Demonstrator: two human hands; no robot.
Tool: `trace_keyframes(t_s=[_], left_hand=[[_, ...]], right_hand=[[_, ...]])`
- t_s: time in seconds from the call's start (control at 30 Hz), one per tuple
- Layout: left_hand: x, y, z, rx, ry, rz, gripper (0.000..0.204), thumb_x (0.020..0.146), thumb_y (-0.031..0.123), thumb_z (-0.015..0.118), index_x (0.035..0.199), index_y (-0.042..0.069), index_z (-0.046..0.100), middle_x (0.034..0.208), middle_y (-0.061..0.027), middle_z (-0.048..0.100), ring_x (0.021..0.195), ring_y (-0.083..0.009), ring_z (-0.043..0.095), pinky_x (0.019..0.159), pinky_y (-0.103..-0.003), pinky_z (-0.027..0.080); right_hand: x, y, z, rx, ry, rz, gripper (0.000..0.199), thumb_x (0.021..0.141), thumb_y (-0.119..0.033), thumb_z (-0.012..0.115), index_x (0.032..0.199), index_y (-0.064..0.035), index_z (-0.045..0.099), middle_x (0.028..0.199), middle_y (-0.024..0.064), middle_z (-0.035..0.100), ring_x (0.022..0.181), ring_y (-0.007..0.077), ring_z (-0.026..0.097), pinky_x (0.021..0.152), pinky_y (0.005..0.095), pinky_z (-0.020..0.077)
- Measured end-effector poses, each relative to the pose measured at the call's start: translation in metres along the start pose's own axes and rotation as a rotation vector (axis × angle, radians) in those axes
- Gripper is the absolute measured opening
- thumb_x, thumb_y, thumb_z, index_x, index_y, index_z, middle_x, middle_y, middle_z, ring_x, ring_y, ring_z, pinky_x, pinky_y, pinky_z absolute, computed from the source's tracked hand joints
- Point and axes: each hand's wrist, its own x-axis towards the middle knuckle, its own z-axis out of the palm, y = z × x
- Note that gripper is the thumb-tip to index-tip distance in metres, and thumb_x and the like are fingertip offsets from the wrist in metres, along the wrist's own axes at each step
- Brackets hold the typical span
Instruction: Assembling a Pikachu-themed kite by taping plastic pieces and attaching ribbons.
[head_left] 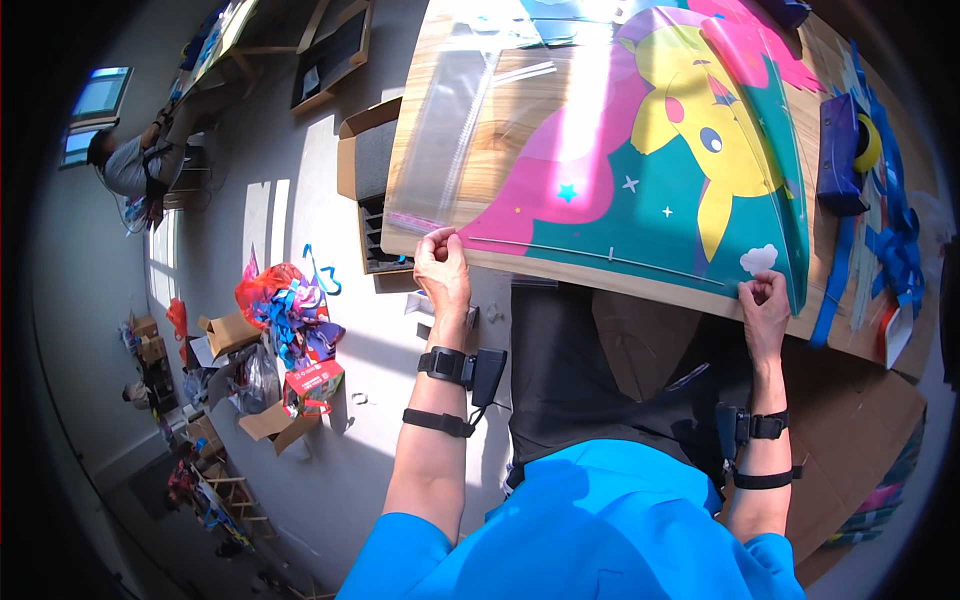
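Observation:
A printed sheet (560,216) lies across the near part of the wooden table, teal and pink with a yellow cartoon figure. A thin white rod (540,246) with a small pale fitting at mid-length runs along the sheet's near edge. My left hand (442,268) is closed in a pinch at the sheet's left corner, close to the rod's left end. At the right end of that edge, my right hand (765,308) pinches the sheet near a white cloud print. Exactly what sits between the fingertips is partly hidden.
Clear plastic bags (440,140) lie on the table's left side. To the right are a blue-purple tape dispenser (841,160) and blue ribbons (895,245). Open cardboard boxes (362,180) stand left of the table. Colourful material (295,315) is heaped on the floor; another person (145,165) sits far left.

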Motion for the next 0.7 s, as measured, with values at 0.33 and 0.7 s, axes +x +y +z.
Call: trace_keyframes(t_s=[0.33,0.7], left_hand=[[0.003,0.001,0.002,0.052,0.023,0.024,0.019,0.084,0.019,0.075,0.09,0.001,0.069,0.083,-0.0027,0.063,0.069,-0.0097,0.056,0.069,-0.026,0.049],[0.004,-0.005,0.003,0.038,0.003,0.057,0.017,0.085,0.015,0.074,0.095,0.002,0.069,0.078,-0.0001,0.064,0.068,-0.0062,0.054,0.066,-0.023,0.048]], right_hand=[[-0.001,-0.004,0.004,-0.004,0.004,-0.018,0.025,0.083,-0.005,0.069,0.102,-0.001,0.054,0.078,0.0042,0.063,0.072,0.011,0.06,0.07,0.026,0.0491],[-0.002,-0.007,0.004,0.01,0.037,-0.02,0.025,0.08,-0.004,0.07,0.099,-0.0004,0.053,0.075,0.0056,0.064,0.068,0.0129,0.062,0.066,0.0277,0.0508]])
